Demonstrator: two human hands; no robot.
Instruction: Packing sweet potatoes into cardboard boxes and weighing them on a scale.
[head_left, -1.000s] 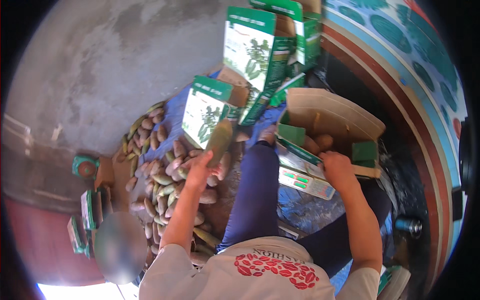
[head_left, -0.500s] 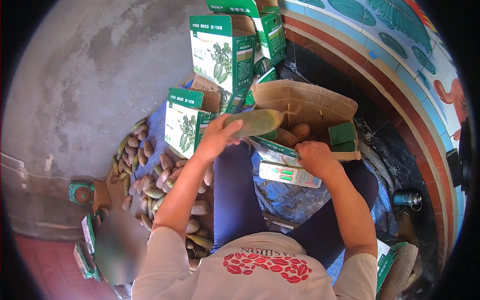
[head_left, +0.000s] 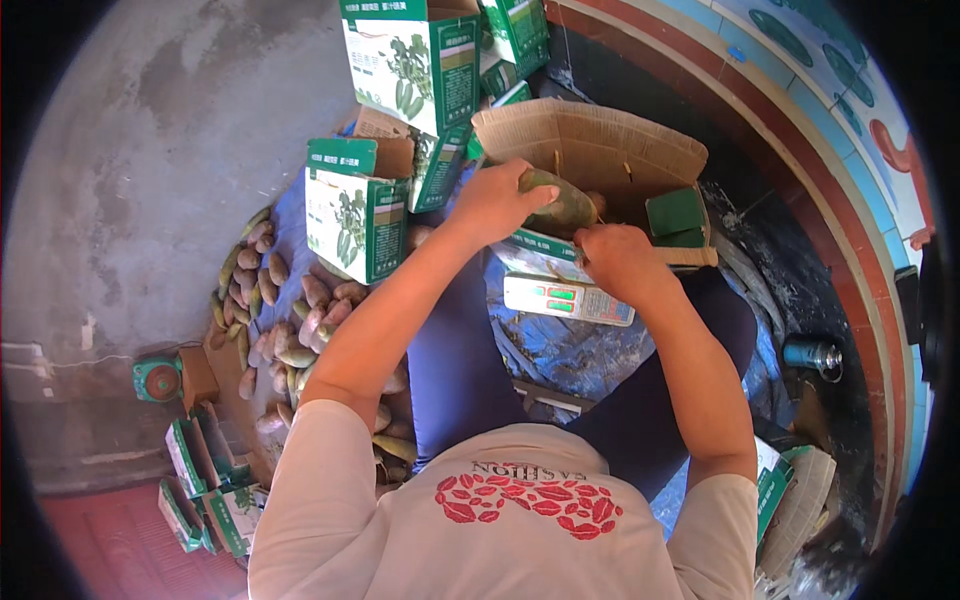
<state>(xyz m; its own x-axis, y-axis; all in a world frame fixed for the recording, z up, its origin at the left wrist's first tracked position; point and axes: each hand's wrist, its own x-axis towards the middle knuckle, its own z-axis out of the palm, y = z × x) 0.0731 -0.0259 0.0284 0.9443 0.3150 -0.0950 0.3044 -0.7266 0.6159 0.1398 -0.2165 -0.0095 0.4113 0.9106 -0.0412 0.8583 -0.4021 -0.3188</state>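
Observation:
My left hand (head_left: 505,203) is closed on the near end of a long green radish (head_left: 568,208). It holds the radish, slightly tilted, inside an open cardboard carton (head_left: 640,145). My right hand (head_left: 618,262) grips the near wall of this carton with fingers curled over its edge. A brownish root (head_left: 597,203) shows partly behind the radish; the rest of the carton's contents is hidden. Just below the carton sits a white digital scale (head_left: 568,298) with lit green displays and a keypad.
Green-and-white cartons (head_left: 355,225) stand at the far left of the open one. A heap of green and pinkish-brown roots (head_left: 290,350) lies on the floor at left, partly on blue sheeting. A blue flask (head_left: 808,352) is at right, near the tiled wall.
My left hand has moved right and lowered the radish from above the carton into it. My right hand stays on the carton's near edge. The whole view has shifted slightly.

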